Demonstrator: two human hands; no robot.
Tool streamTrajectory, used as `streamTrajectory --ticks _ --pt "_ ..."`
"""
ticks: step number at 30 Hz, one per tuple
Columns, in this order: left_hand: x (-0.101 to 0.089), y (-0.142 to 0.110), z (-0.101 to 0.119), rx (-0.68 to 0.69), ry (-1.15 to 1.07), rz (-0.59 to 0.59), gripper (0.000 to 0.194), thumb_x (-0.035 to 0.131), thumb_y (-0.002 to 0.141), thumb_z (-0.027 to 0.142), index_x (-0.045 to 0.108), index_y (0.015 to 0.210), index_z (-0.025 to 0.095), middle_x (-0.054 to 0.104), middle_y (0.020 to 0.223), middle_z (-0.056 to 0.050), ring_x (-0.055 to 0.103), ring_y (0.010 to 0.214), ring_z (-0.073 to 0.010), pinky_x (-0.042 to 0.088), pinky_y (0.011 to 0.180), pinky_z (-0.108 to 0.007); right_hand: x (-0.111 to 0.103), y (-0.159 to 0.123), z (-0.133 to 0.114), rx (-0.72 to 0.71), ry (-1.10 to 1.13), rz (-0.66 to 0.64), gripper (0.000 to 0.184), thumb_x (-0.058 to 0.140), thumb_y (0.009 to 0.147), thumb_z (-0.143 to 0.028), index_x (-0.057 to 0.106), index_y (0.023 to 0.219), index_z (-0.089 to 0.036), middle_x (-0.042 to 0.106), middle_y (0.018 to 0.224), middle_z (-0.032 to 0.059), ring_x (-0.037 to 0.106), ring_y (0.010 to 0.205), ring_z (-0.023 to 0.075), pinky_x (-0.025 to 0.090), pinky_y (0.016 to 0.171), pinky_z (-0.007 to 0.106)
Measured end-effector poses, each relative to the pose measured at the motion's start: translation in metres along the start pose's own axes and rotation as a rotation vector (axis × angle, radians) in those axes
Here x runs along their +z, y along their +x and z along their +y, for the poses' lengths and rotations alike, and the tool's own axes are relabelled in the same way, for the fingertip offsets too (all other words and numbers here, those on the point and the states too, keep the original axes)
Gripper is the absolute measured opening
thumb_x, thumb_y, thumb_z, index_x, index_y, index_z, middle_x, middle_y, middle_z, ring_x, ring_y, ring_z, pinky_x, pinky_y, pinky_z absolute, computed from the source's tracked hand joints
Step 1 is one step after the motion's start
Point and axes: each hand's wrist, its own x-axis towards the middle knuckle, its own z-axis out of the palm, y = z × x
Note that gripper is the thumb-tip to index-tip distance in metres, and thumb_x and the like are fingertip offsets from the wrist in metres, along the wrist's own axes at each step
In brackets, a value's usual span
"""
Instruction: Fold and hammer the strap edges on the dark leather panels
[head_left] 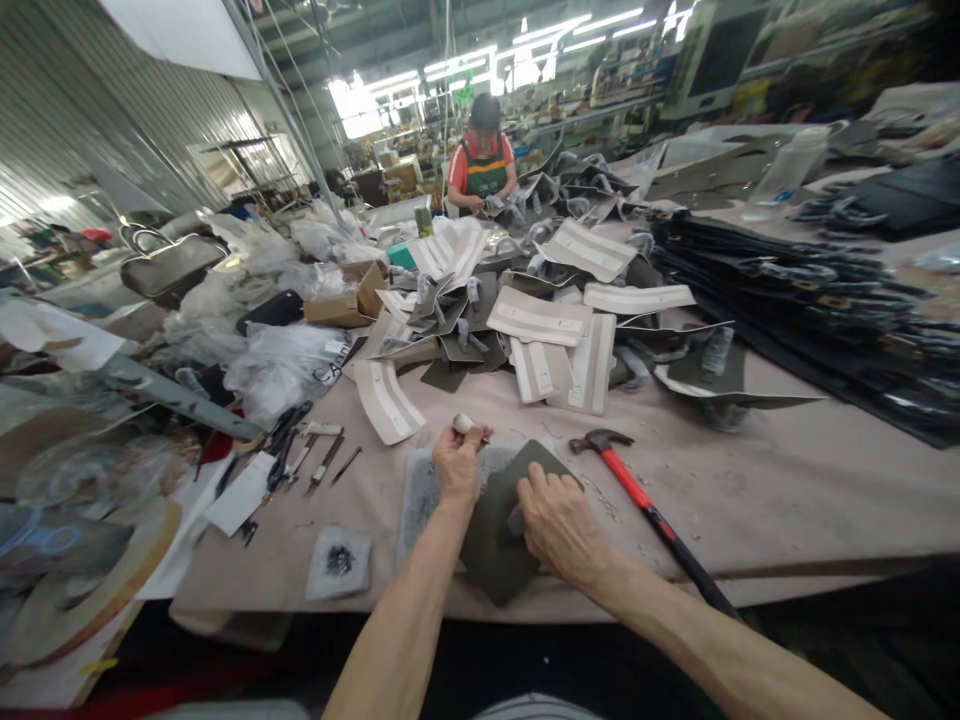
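My left hand (457,462) is closed around a small white roll-like object (463,423), held just above the table. My right hand (556,522) presses down with curled fingers on a dark grey leather piece (495,545) that lies near the table's front edge, partly over a grey mat (418,492). What the right fingers pinch, if anything, is hidden. A hammer with a red and black handle (646,508) lies just to the right of my right hand.
Scissors and small hand tools (300,455) lie to the left, with a small bag of dark hardware (340,562) near the edge. Piles of grey and cream cut pieces (540,320) cover the table's middle. Black stacked pieces (810,290) sit right. Another person (481,160) works at the far end.
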Motion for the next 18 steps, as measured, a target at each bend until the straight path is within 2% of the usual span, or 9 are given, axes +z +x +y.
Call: streamTrajectory --ticks 3,5,6,9,13,16,18 --pt "-0.004 0.004 0.038 0.173 0.040 -0.060 0.031 0.080 0.075 0.038 0.067 0.089 0.014 0.074 0.083 -0.006 0.072 0.078 -0.0170 0.059 0.081 -0.032 -0.022 0.008 0.003 0.192 0.026 -0.021 0.012 0.046 0.090 -0.016 0.056 0.096 -0.014 0.064 0.094 0.0168 0.063 0.074 0.0260 0.036 0.063 0.035" --pt "-0.006 0.002 0.047 0.214 0.114 -0.129 0.028 0.079 0.077 0.036 0.068 0.091 0.015 0.074 0.085 -0.005 0.072 0.080 -0.0176 0.059 0.080 -0.031 -0.027 0.010 0.003 0.248 0.124 -0.063 0.016 0.046 0.096 -0.025 0.055 0.103 -0.014 0.067 0.089 0.0148 0.067 0.074 0.0264 0.034 0.060 0.032" --pt "-0.007 0.000 0.044 0.199 0.148 -0.164 0.026 0.079 0.077 0.035 0.069 0.090 0.015 0.074 0.084 -0.005 0.071 0.080 -0.0174 0.059 0.079 -0.030 -0.025 0.010 0.003 0.268 0.187 -0.089 0.020 0.047 0.097 -0.031 0.054 0.106 -0.014 0.068 0.087 0.0135 0.068 0.075 0.0267 0.034 0.059 0.032" --pt "-0.010 -0.007 0.016 0.096 0.217 -0.230 0.021 0.078 0.076 0.032 0.069 0.086 0.015 0.073 0.080 -0.003 0.069 0.076 -0.0160 0.057 0.076 -0.027 -0.008 0.006 -0.002 0.332 0.359 -0.149 0.025 0.047 0.100 -0.038 0.053 0.110 -0.016 0.072 0.087 0.0113 0.071 0.079 0.0270 0.036 0.061 0.030" --pt "-0.010 -0.013 -0.029 -0.018 0.238 -0.285 0.021 0.076 0.077 0.033 0.069 0.085 0.015 0.074 0.083 -0.004 0.070 0.079 -0.0164 0.056 0.078 -0.026 0.021 -0.001 -0.010 0.410 0.504 -0.130 0.030 0.038 0.103 -0.037 0.057 0.116 -0.017 0.074 0.096 0.0127 0.072 0.088 0.0260 0.040 0.068 0.030" --pt "-0.004 -0.012 -0.046 -0.067 0.193 -0.325 0.023 0.075 0.078 0.034 0.069 0.091 0.016 0.075 0.089 -0.006 0.071 0.084 -0.0174 0.057 0.082 -0.028 0.031 -0.006 -0.011 0.436 0.616 -0.133 0.041 0.036 0.103 -0.043 0.059 0.120 -0.014 0.074 0.099 0.0152 0.072 0.094 0.0273 0.044 0.074 0.032" --pt "0.000 -0.010 -0.052 -0.075 0.171 -0.354 0.023 0.074 0.079 0.032 0.068 0.094 0.016 0.075 0.090 -0.006 0.071 0.084 -0.0170 0.057 0.082 -0.029 0.033 -0.009 -0.007 0.421 0.720 -0.111 0.046 0.034 0.103 -0.047 0.057 0.127 -0.015 0.073 0.109 0.0154 0.070 0.101 0.0268 0.046 0.081 0.034"
